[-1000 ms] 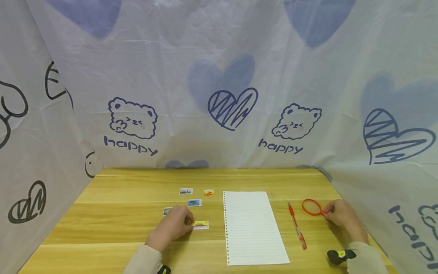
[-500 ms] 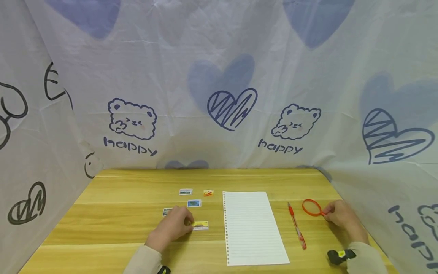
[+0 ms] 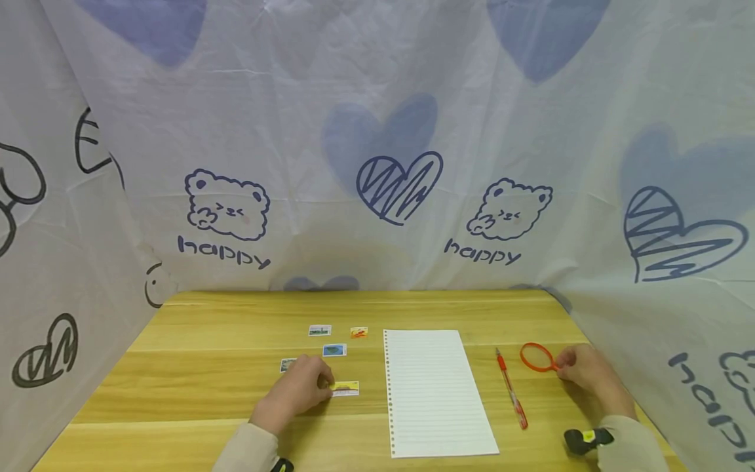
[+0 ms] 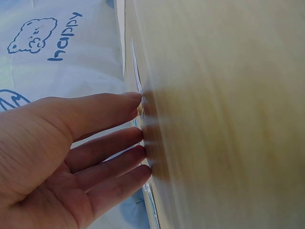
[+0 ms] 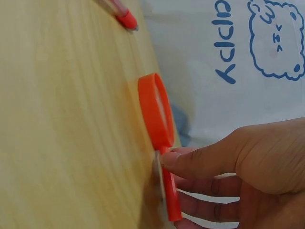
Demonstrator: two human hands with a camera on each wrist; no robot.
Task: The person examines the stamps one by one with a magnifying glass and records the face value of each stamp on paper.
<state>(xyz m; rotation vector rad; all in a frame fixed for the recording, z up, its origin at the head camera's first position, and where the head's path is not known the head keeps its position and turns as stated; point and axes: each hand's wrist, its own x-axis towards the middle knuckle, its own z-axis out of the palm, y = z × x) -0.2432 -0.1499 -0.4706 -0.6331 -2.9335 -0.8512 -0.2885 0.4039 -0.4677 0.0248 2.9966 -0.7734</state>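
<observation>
My left hand (image 3: 299,385) rests low on the wooden table, with thumb and index finger pinching the left end of a yellow postage stamp (image 3: 347,389) that lies flat. In the left wrist view the other fingertips of the left hand (image 4: 95,152) touch the tabletop. Partly covered by that hand is another stamp (image 3: 287,364); a blue stamp (image 3: 334,350) lies just beyond it. On the right side, my right hand (image 3: 590,375) holds the handle of a red magnifying glass (image 5: 156,112) between thumb and fingers. Its round frame lies low over the table.
A sheet of lined paper (image 3: 436,393) with punched holes lies mid-table. Between it and the magnifying glass is a red pen (image 3: 512,390). Farther back are a greenish stamp (image 3: 320,330) and a yellow-red stamp (image 3: 359,332). Printed cloth (image 3: 295,131) hangs around the table (image 3: 177,387).
</observation>
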